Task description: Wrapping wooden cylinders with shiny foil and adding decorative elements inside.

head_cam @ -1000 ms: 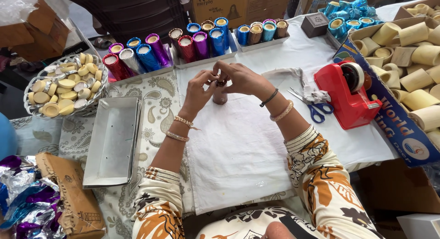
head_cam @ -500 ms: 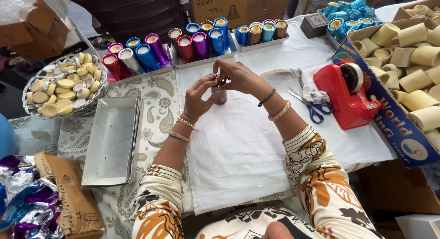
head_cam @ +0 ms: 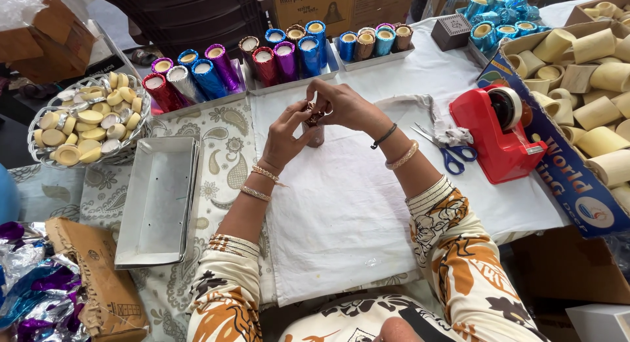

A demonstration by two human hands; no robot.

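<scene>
Meanwhile both hands stay pinched on the small brown foil tube (head_cam: 315, 127) standing on the white cloth (head_cam: 341, 211), left hand (head_cam: 287, 135) steadying its side, right hand (head_cam: 341, 106) folding its top rim, barely shifted from a second ago, so the folding goes on

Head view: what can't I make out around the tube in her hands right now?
- Small tube: its top end is hidden by the left hand and right hand.
- What the fingertips pinch there: too small to tell.
- Cardboard box of cream tubes: cut off by the right edge.
- Crumpled foil: cut off at the lower left corner.
</scene>
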